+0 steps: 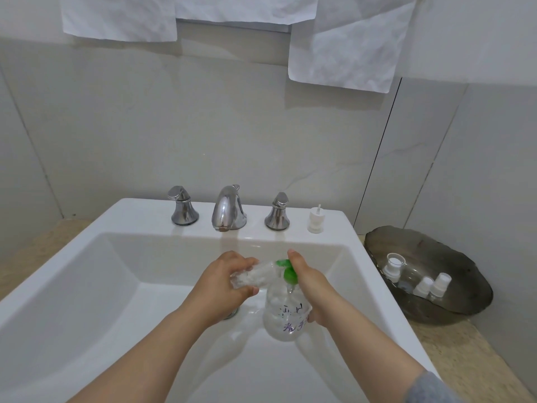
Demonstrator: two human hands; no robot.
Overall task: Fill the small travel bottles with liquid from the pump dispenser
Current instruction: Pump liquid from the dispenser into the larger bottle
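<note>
A bottle (252,276) is gripped sideways by the left hand (223,282), its mouth at the pump (289,274) of the dispenser (286,315) clasped by the right hand (308,283); should the mouth slip, liquid would be spilled into the sink (87,271) below.

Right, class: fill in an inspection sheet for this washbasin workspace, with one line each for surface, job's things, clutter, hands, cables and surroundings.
Surface: white sink set in a beige counter.
Job's things: small travel bottle held on its side, its mouth at the green pump head of the clear pump dispenser. Spare bottles with white caps sit in a dark dish on the counter.
Clutter: loose white spray top stands on the sink ledge.
Hands: left hand grips the small travel bottle. Right hand holds the pump dispenser, with a finger over the pump head.
Cables: nothing seen.
Surroundings: chrome tap with two handles, tiled wall, white paper sheets hanging above.
</note>
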